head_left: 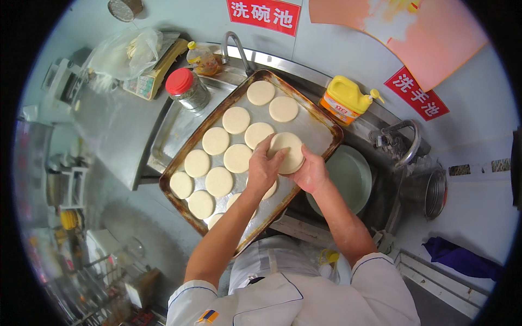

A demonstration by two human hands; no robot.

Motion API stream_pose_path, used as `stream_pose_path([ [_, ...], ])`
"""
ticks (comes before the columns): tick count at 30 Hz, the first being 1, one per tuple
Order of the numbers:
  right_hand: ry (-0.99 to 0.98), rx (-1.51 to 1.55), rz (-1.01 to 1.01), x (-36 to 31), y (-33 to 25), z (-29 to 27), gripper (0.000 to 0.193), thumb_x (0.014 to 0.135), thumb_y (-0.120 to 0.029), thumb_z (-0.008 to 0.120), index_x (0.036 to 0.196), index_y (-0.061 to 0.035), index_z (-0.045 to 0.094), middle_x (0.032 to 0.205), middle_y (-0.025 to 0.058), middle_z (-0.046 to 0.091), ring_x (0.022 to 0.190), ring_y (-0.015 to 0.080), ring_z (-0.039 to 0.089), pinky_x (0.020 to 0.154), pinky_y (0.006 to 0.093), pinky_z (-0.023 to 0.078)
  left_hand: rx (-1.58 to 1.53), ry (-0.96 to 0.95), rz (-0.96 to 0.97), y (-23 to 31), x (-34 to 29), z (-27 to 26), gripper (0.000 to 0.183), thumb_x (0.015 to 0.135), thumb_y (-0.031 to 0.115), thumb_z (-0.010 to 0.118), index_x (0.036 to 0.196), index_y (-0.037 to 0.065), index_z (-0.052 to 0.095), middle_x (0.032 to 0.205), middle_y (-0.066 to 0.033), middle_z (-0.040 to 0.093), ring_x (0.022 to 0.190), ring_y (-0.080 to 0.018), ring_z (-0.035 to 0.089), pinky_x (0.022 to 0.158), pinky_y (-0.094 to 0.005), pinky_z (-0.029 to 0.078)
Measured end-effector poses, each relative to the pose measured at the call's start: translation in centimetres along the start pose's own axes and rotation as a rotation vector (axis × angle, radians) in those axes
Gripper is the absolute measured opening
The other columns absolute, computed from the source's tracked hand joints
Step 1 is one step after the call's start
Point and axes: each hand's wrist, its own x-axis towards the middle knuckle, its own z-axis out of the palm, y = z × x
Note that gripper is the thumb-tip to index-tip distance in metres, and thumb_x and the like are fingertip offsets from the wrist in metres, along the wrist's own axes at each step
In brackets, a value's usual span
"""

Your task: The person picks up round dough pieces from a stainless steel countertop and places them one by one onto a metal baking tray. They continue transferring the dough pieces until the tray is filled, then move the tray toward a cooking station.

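Note:
Between my two hands is a pale round dough disc (288,148), held above the right part of a baking tray. My left hand (263,165) grips its left edge, with the thumb on top. On the other side my right hand (309,171) clasps the lower right edge, its fingers partly hidden under the disc. The dark-rimmed metal baking tray (312,122) lies slanted across the sink and bears several flat dough discs (219,181). My forearms cover some of the discs near the tray's front edge.
A red-lidded jar (190,89) and an oil bottle (202,58) stand beyond the tray's left side. A yellow pump jug (346,100) is behind it. Right of the tray, a pale basin (348,179) sits in the sink near a tap (405,141). A scale (155,70) holds a plastic bag.

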Motion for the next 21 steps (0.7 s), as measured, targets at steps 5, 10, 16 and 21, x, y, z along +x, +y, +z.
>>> stream_pose_path([
  [5, 0.026, 0.014, -0.057, -0.1, -1.9, -1.5, 0.058, 0.107, -0.048, 0.037, 0.148, -0.0074, 0.043, 0.148, 0.0148, 0.049, 0.136, 0.0339, 0.049, 0.112, 0.0575, 0.039, 0.035, 0.003, 0.133, -0.9, 1.2, 1.7, 0.039, 0.092, 0.016, 0.073, 0.123, -0.005, 0.062, 0.127, -0.0193, 0.064, 0.116, -0.0253, 0.061, 0.099, -0.0363, 0.049],
  [10, 0.035, -0.022, -0.009, 0.6, -2.9, -3.3, 0.054, 0.107, -0.044, 0.038, 0.145, -0.006, 0.046, 0.145, 0.0148, 0.052, 0.133, 0.0333, 0.052, 0.109, 0.0571, 0.043, -0.035, -0.02, 0.154, -0.2, 0.0, 2.1, 0.03, 0.095, 0.011, 0.069, 0.12, -0.003, 0.06, 0.111, -0.011, 0.068, 0.101, -0.0178, 0.061, 0.091, -0.0317, 0.051],
  [16, 0.215, -0.267, -0.275, 3.3, -5.7, -5.4, 0.038, 0.101, -0.019, 0.054, 0.134, -0.001, 0.057, 0.129, 0.0142, 0.064, 0.115, 0.0288, 0.065, 0.096, 0.0452, 0.055, -0.597, -0.017, -0.116, 0.2, -0.3, 0.2, 0.03, 0.096, 0.008, 0.069, 0.122, -0.001, 0.056, 0.107, -0.01, 0.068, 0.093, -0.0128, 0.065, 0.081, -0.0274, 0.055],
  [21, 0.435, -0.936, -0.175, 5.4, -11.9, -7.0, 0.04, 0.088, -0.01, 0.07, 0.124, 0.0034, 0.063, 0.107, 0.0118, 0.071, 0.088, 0.0201, 0.071, 0.071, 0.035, 0.059, -0.787, 0.11, -0.255, -0.6, -1.5, -4.5, 0.028, 0.098, 0.008, 0.065, 0.123, 0.003, 0.056, 0.115, -0.0111, 0.069, 0.097, -0.0228, 0.071, 0.084, -0.0386, 0.062],
])
